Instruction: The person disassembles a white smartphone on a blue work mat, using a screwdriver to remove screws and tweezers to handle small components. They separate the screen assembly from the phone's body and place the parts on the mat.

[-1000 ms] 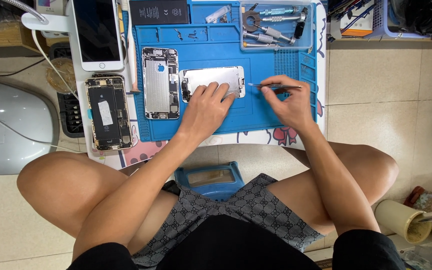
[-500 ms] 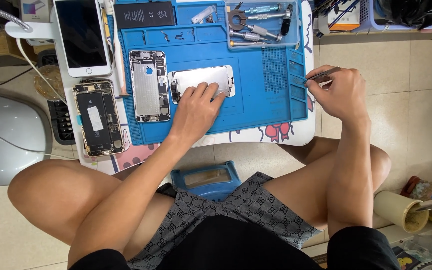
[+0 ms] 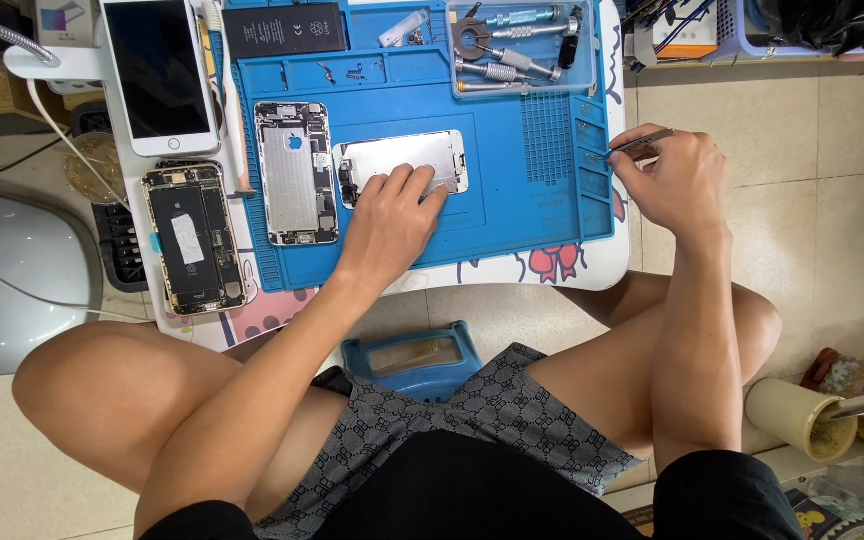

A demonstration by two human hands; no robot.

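L hand (image 3: pixel 390 222) flat, fingers spread fwd; R hand (image 3: pixel 674 180) pinched shut, wrist bent left.

Under the left hand (image 3: pixel 392 215) lies a silver-backed phone screen panel (image 3: pixel 402 160) on a bright blue repair mat (image 3: pixel 512 220). Left of that hand sit a silver phone housing (image 3: pixel 295 185) and a phone with a black battery (image 3: pixel 192 240). The right hand (image 3: pixel 677 180) holds silvery tweezers (image 3: pixel 640 145). Below both hands, grey patterned shorts (image 3: pixel 472 420).

matt blue rubbery mat (image 3: pixel 512 215), metal tweezers (image 3: pixel 640 145)
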